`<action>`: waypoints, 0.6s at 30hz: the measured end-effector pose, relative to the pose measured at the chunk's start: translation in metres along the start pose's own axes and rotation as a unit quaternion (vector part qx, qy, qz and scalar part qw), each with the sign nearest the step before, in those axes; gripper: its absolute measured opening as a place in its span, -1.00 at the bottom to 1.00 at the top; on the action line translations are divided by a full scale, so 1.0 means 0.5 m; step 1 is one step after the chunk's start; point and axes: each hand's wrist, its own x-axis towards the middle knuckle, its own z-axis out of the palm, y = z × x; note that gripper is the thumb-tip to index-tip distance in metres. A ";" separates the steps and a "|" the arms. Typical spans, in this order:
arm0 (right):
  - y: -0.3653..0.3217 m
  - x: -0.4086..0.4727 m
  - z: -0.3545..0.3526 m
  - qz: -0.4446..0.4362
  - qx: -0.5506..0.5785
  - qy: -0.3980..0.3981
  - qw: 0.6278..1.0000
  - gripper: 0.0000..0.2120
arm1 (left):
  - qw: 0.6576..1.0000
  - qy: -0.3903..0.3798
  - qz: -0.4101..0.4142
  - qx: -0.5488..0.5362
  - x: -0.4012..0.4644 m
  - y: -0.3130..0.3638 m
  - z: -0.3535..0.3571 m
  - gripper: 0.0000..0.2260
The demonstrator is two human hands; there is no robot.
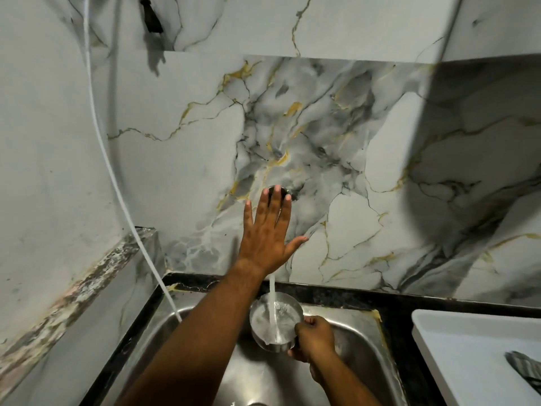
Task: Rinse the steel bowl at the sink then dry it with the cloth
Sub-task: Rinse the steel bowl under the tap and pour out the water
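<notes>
Steel sink (pixel 363 341), right hand (pixel 314 336) gripping bowl (pixel 275 320) rim, left hand (pixel 268 230) spread

We are counting: two hands, left (pixel 268 230) and right (pixel 314 336); one bowl (pixel 263 323); one sink (pixel 205 347); one tray (pixel 468 347); one cloth (pixel 525 367); one hose (pixel 117 186).
</notes>
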 end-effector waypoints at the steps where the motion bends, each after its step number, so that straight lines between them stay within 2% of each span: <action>1: 0.001 0.003 0.000 0.004 0.004 0.000 1.000 -0.84 | 1.000 -0.004 -0.012 -0.007 0.006 0.008 0.005 -0.19; 5: 0.000 0.008 -0.004 0.005 0.014 -0.010 1.000 -0.86 | 0.998 -0.024 -0.045 -0.025 0.014 0.018 0.022 -0.18; 9: 0.004 0.005 -0.006 0.010 0.026 -0.026 0.999 -0.84 | 0.998 -0.012 -0.050 -0.046 0.010 0.024 0.017 -0.17; 11: 0.010 0.003 -0.006 0.020 0.037 -0.042 0.998 -0.86 | 0.994 0.002 -0.050 -0.102 0.012 0.023 0.010 -0.22; 14: 0.018 0.006 -0.009 0.028 0.058 -0.055 0.996 -0.89 | 0.976 0.028 -0.099 -0.189 0.024 0.012 -0.003 -0.31; 16: 0.026 0.009 -0.011 0.036 0.073 -0.064 0.995 -0.91 | 0.977 0.031 -0.102 -0.184 0.030 0.008 -0.006 -0.33; 18: 0.035 0.010 -0.014 0.048 0.094 -0.080 0.991 -0.89 | 0.986 0.026 -0.070 -0.149 0.030 0.008 -0.004 -0.34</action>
